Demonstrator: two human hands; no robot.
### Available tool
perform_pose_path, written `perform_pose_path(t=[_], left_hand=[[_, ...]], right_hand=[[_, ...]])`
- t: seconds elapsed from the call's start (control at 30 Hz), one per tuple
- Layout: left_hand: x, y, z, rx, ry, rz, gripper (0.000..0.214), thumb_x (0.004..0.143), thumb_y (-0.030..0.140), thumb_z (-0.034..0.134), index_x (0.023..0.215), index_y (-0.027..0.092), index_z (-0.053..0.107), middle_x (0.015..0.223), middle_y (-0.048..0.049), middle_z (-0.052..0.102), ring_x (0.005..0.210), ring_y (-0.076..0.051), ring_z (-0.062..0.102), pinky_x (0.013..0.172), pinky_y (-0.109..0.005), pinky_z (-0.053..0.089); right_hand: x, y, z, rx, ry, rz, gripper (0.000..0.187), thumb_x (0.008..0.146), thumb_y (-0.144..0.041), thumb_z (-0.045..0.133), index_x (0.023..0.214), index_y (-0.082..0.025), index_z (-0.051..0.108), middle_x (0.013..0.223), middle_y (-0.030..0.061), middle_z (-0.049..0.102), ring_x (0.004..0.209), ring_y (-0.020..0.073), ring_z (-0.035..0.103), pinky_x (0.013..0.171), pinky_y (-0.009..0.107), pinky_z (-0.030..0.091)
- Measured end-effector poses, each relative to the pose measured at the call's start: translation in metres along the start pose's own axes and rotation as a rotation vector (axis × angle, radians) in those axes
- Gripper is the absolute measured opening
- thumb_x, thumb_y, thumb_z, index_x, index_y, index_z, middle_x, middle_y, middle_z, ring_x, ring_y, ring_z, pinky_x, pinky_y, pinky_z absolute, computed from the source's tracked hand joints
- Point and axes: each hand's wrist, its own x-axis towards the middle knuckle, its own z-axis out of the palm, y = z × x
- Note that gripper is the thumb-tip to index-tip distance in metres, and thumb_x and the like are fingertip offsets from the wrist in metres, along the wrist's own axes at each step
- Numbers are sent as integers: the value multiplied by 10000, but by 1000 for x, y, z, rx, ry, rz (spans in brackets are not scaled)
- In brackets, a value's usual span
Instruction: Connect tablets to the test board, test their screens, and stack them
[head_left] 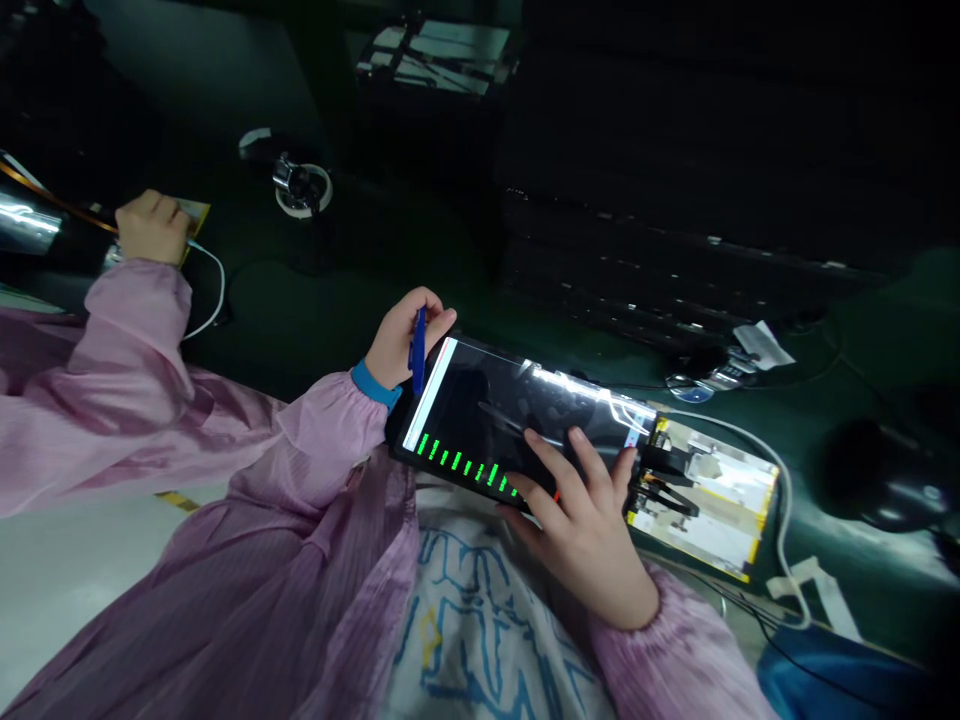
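Note:
A dark tablet [480, 410] lies tilted in front of me, its screen lit with a row of green bars and a white strip along its left edge. My left hand [401, 345] is closed around a thin blue tool [418, 350] at the tablet's left corner. My right hand [581, 520] rests on the screen's lower right part with the fingers spread flat. At the tablet's right end, black connectors join it to a board with yellow edges [712, 500].
A co-worker's hand [150, 225] in a pink sleeve rests closed on the green table at the far left, by a white cable [214, 290]. A tape roll [301, 188] lies behind. Stacked dark trays [675, 230] fill the back right. A black rounded object [885, 480] sits right.

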Motion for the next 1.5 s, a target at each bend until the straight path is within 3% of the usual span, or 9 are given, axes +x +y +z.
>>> perform_pose_path(t=[0.2, 0.3, 0.5, 0.6, 0.77, 0.87, 1.0, 1.2, 1.5], left_hand=[[1, 2, -2, 11, -2, -1, 248, 867, 386, 600, 742, 196, 499, 662, 13, 556, 554, -100, 499, 544, -260, 407], [3, 1, -3, 21, 4, -10, 239, 856, 377, 611, 740, 196, 508, 646, 16, 556, 535, -98, 490, 520, -253, 394], [7, 3, -4, 50, 39, -75, 211, 839, 351, 616, 744, 195, 511, 626, 18, 544, 526, -108, 487, 517, -254, 386], [7, 6, -4, 85, 46, -93, 200, 835, 346, 606, 748, 193, 510, 628, 18, 542, 540, -114, 495, 529, -253, 390], [9, 9, -3, 173, 68, -77, 184, 820, 332, 602, 739, 192, 513, 623, 16, 525, 565, -123, 506, 559, -258, 399], [9, 11, -1, 227, 86, -43, 157, 811, 312, 597, 743, 193, 521, 624, 15, 515, 571, -127, 502, 566, -262, 406], [10, 12, 1, 282, 130, 11, 142, 803, 303, 593, 757, 186, 528, 647, 9, 529, 576, -128, 511, 560, -263, 417], [15, 10, 2, 234, 150, 174, 160, 813, 297, 597, 767, 178, 500, 705, -14, 585, 625, -124, 571, 596, -263, 459], [22, 10, 2, 209, 189, 288, 294, 783, 398, 649, 767, 177, 455, 670, 3, 582, 604, -121, 569, 572, -256, 428]], right_hand=[[2, -1, -5, 52, -3, 9, 175, 841, -298, 657, 994, -220, 629, 1342, 95, 564, 1408, 363, 285, 1112, 721, 110], [1, 13, -21, 110, 107, 28, 257, 815, -332, 683, 1037, -230, 603, 1293, 105, 581, 1394, 357, 311, 1119, 697, 164], [-12, 89, -46, 113, 451, 453, 54, 861, -232, 599, 911, -220, 615, 953, 79, 664, 961, 251, 628, 889, 464, 491], [-17, 127, -35, 69, 364, 543, 124, 885, -283, 548, 864, -204, 642, 835, 68, 654, 796, 221, 626, 722, 375, 506], [-8, 160, -2, -41, 203, 471, 203, 880, -332, 558, 898, -186, 698, 864, 92, 640, 804, 240, 581, 719, 399, 483], [-1, 160, 1, -99, 241, 447, 153, 866, -312, 605, 806, -194, 681, 871, 88, 664, 854, 264, 572, 757, 434, 466], [-6, 143, -23, 110, 347, 454, 90, 878, -274, 615, 830, -199, 630, 831, 53, 679, 786, 210, 613, 707, 361, 496], [-28, 109, -55, 344, 248, 389, 41, 873, -205, 622, 909, -201, 641, 785, 27, 689, 716, 151, 651, 616, 260, 525], [-45, 117, -36, 378, 196, 358, 52, 874, -177, 617, 866, -174, 668, 771, 40, 693, 671, 143, 646, 602, 266, 511]])
